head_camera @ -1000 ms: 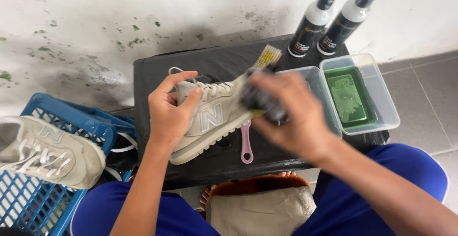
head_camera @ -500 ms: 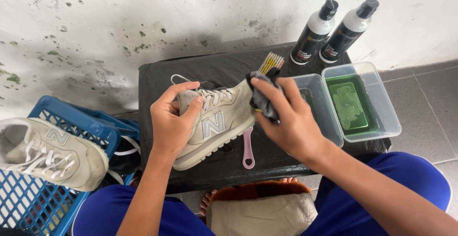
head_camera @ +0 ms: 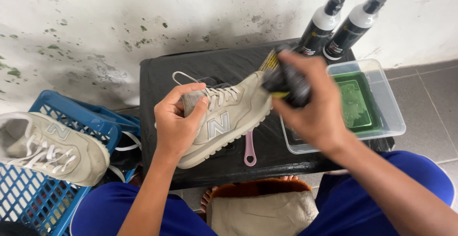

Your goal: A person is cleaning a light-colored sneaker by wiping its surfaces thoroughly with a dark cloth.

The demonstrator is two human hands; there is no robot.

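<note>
My left hand (head_camera: 177, 121) grips a beige sneaker (head_camera: 229, 119) by its heel and collar, holding it tilted over a low black table (head_camera: 210, 66). My right hand (head_camera: 312, 102) is closed around a dark brush or sponge (head_camera: 282, 81) with a yellow part, pressed against the sneaker's toe. A pink-handled brush (head_camera: 249, 150) lies on the table under the shoe.
A clear plastic tub (head_camera: 389, 107) with green liquid sits on the table's right side, two black-and-white spray bottles (head_camera: 334, 23) behind it. A blue crate (head_camera: 28, 193) at left carries a second beige sneaker (head_camera: 52, 147). A folded tan cloth (head_camera: 262, 214) lies below, between my knees.
My right hand with the dark brush has slid right and up along the shoe toward its toe. The left hand keeps its hold on the heel.
</note>
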